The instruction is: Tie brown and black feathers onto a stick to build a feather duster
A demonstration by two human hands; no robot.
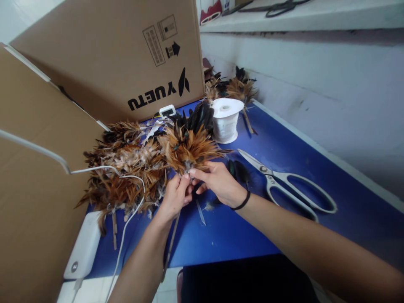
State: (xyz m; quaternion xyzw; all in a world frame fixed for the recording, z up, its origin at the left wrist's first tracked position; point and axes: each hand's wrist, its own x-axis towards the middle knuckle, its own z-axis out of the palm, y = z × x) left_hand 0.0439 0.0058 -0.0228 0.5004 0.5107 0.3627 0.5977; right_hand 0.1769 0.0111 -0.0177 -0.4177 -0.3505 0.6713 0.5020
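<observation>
My left hand (175, 195) and my right hand (217, 181) meet at the base of a brown feather bunch (189, 149). Both hands are closed, pinching the bunch's quill ends between fingers and thumbs. A thin stick (172, 240) runs down from the left hand toward me. A black band sits on my right wrist. A heap of brown and white feathers (126, 172) lies to the left of the hands on the blue table (240, 231).
Large scissors (290, 185) lie to the right of my hands. A white thread spool (225, 119) stands behind, with more feather bunches (235, 86) by the wall. Cardboard boxes (120, 59) rise at left and rear. A white power bank (83, 246) with cable lies at front left.
</observation>
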